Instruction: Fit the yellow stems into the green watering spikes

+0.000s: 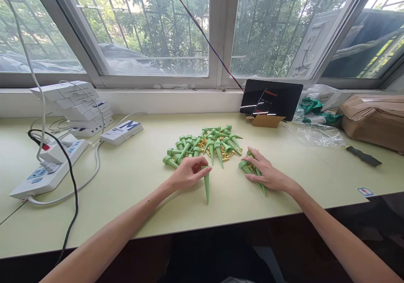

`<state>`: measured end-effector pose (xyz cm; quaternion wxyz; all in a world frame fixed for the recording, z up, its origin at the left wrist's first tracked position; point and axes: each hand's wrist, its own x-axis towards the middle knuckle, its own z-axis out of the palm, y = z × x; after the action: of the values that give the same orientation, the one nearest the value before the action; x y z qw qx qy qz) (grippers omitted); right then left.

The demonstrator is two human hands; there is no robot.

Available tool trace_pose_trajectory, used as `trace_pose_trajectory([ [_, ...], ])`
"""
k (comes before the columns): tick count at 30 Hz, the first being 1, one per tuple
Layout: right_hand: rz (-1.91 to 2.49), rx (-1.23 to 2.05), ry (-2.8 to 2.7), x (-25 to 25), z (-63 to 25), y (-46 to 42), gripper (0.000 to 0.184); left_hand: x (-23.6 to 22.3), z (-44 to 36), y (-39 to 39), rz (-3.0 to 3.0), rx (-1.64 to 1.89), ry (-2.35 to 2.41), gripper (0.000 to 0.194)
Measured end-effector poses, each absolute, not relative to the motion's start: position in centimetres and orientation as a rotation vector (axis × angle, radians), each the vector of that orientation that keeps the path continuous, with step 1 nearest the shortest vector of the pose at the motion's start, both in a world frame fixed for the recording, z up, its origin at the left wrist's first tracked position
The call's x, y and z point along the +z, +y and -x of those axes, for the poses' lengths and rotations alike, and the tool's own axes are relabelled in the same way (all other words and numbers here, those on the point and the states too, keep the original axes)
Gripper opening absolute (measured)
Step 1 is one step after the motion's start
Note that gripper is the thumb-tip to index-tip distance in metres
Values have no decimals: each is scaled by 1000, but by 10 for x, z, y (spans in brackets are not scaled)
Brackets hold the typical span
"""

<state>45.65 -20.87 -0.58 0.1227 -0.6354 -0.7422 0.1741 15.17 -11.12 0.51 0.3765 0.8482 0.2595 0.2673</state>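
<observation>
Between the thumb and fingers of my left hand (191, 173) is a green plastic watering spike (206, 186), its narrow tip pointing down towards the table's front edge. My right hand (268, 173) lies with fingers spread over a small group of green spikes (244, 165) and some yellow pieces. Part of that group is hidden under the palm and fingers. Beyond both hands, a larger pile of green spikes (217, 146) with ribbed caps is heaped in the middle of the table. Small yellow plastic pieces (232, 153) are mixed into it.
A power strip (47, 180) with cables and several white boxes (85, 106) occupy the left. At the back, a tablet (271, 100) leans on a cardboard stand (267, 121). To the right are plastic bags (318, 110), a brown carton (375, 121) and a dark-handled tool (362, 156).
</observation>
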Motion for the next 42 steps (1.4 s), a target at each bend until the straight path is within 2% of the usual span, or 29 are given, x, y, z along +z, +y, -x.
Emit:
trace_pose_trajectory([
  [17, 1813, 531, -2213, -5, -453, -194, 54, 7, -153, -113, -2176, 698, 666, 28],
  [26, 1819, 337, -2189, 9, -447, -192, 68, 6, -154, -114, -2170, 722, 681, 28],
  [32, 1669, 144, -2061, 39, -425, -165, 43, 6, -154, -114, -2126, 756, 706, 29],
  [35, 1752, 89, -2080, 51, -418, -146, 29, 6, -154, -113, -2121, 759, 714, 30],
  [42, 2123, 64, -2124, 43, -421, -127, 25, 7, -154, -115, -2118, 757, 726, 28],
])
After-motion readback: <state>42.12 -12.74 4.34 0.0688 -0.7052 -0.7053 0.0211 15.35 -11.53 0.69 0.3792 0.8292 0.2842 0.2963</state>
